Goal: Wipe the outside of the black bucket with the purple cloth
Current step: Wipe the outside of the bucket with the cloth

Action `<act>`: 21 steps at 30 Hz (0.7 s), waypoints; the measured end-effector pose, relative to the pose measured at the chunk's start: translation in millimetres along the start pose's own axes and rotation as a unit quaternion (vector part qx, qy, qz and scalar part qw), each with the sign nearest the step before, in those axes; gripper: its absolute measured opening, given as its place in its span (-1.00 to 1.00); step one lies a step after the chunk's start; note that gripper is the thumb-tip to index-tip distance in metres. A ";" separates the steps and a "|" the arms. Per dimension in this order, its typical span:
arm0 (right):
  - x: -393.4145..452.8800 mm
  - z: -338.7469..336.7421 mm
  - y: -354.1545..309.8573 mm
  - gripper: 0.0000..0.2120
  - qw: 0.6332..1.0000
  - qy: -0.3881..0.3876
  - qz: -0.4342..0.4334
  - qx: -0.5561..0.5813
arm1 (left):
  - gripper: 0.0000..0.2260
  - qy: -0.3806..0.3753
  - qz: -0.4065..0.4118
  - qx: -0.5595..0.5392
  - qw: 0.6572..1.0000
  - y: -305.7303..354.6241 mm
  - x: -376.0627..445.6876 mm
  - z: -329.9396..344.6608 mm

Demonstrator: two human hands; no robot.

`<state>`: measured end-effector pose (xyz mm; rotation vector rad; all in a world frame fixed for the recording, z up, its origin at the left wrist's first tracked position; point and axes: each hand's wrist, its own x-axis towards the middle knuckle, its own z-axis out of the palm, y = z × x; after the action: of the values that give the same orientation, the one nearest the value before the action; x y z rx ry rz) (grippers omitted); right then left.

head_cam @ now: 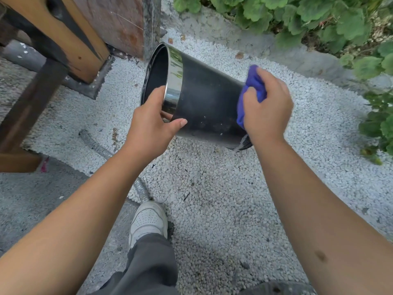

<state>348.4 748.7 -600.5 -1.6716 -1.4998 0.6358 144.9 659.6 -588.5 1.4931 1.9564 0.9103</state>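
Observation:
The black bucket [207,99] is tipped on its side, its open mouth facing left and its base resting on the white gravel. A shiny chrome band rings its rim. My left hand [152,122] grips that rim, fingers inside and thumb on the outer wall. My right hand [266,105] clutches the bunched purple cloth [254,89] and presses it against the outer wall near the bucket's base. The hand hides much of the cloth and looks slightly blurred.
White gravel [223,199] covers the ground. A wooden post [70,37] and rusty metal panel [119,22] stand at upper left. Green plants [319,18] line the concrete kerb at right. A metal hose [95,143] runs past my white shoe [148,220].

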 end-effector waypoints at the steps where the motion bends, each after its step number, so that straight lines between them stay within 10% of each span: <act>1: -7.9 4.6 -15.6 -0.61 0.999 -0.007 -0.041 0.006 | -0.57 -0.005 -0.002 -0.010 1.000 1.4 1.9 -0.2; 10: -51.1 40.6 -38.7 -0.70 0.962 0.005 -0.257 -0.093 | -0.74 -0.018 0.009 -0.109 0.994 17.4 12.1 8.9; 21: -18.4 20.5 19.9 -0.69 0.981 -0.007 -0.126 -0.149 | -0.73 0.026 -0.020 -0.171 0.985 19.1 18.1 9.2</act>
<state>340.4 735.4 -630.8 -1.6565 -1.8505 0.2965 158.8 682.1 -579.8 1.2386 1.7488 1.2079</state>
